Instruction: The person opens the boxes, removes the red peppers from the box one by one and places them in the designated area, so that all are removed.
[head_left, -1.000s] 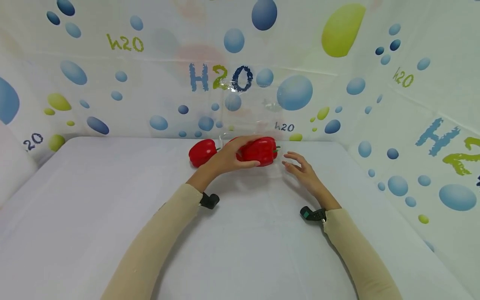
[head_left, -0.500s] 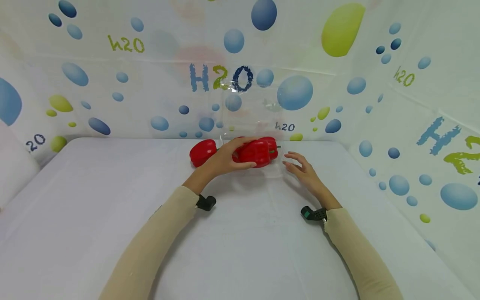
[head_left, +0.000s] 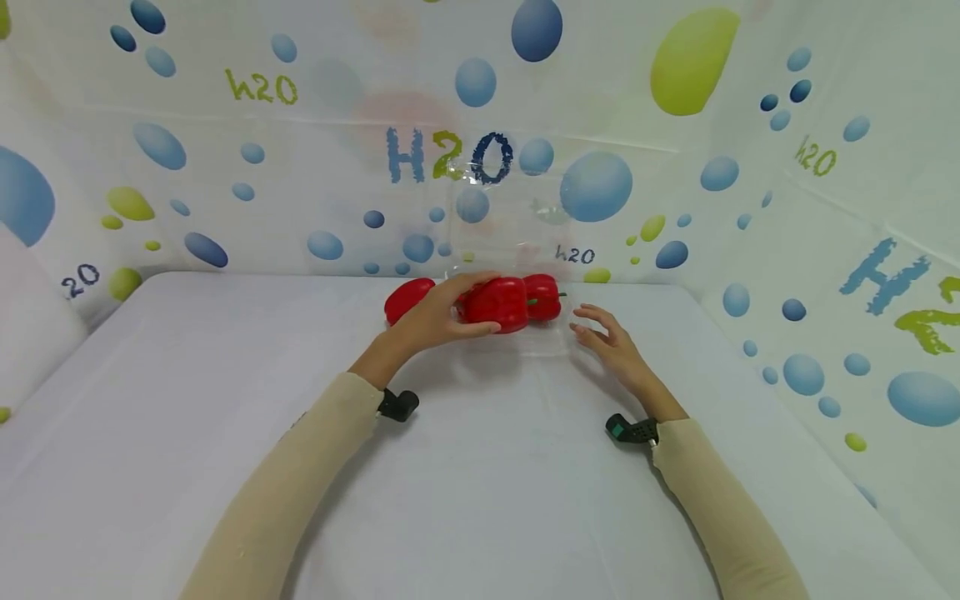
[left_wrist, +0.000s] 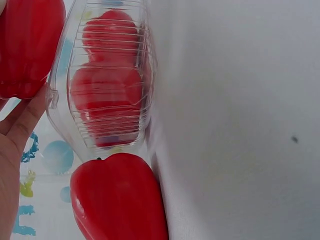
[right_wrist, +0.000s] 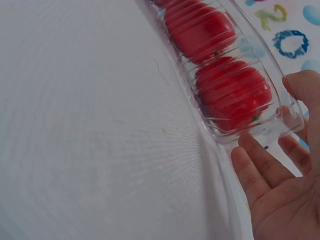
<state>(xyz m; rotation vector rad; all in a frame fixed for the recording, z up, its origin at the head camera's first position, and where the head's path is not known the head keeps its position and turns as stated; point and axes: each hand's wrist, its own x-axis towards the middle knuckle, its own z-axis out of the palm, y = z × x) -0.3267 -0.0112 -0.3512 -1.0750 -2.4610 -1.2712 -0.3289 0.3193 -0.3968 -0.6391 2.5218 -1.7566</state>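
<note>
At the far edge of a white-covered table (head_left: 225, 433), a person in cream sleeves works over a clear plastic clamshell container (head_left: 525, 333) that sits at about 12 o'clock from the body, close to the bubble-printed backdrop (head_left: 600, 183).

The left hand (head_left: 431, 317) curls its fingers and thumb around a red bell pepper (head_left: 495, 304), holding it over the container's near-left part. In the left wrist view the same pepper (left_wrist: 27, 45) presses against the fingers (left_wrist: 20, 125), with the ribbed wall of the container (left_wrist: 107, 75) just beside it.

A second pepper (head_left: 543, 297) lies at 3 o'clock from the held one, touching it, inside the tray. A third pepper (head_left: 405, 298) sits on the cloth at 9 o'clock from the left hand, outside the container and partly hidden behind the hand; the left wrist camera shows it (left_wrist: 117, 200) close against the container's end.

The right hand (head_left: 611, 342) rests at the container's right end, at roughly 3 o'clock from the peppers, fingers straight and spread, holding nothing. Seen from the right wrist, its fingertips (right_wrist: 247, 142) touch the lip of the clear tray (right_wrist: 280, 125), through whose ribbed wall two peppers (right_wrist: 232, 92) show one behind the other.

Small black devices ride on both wrists (head_left: 397, 404), over the cuffs.
</note>
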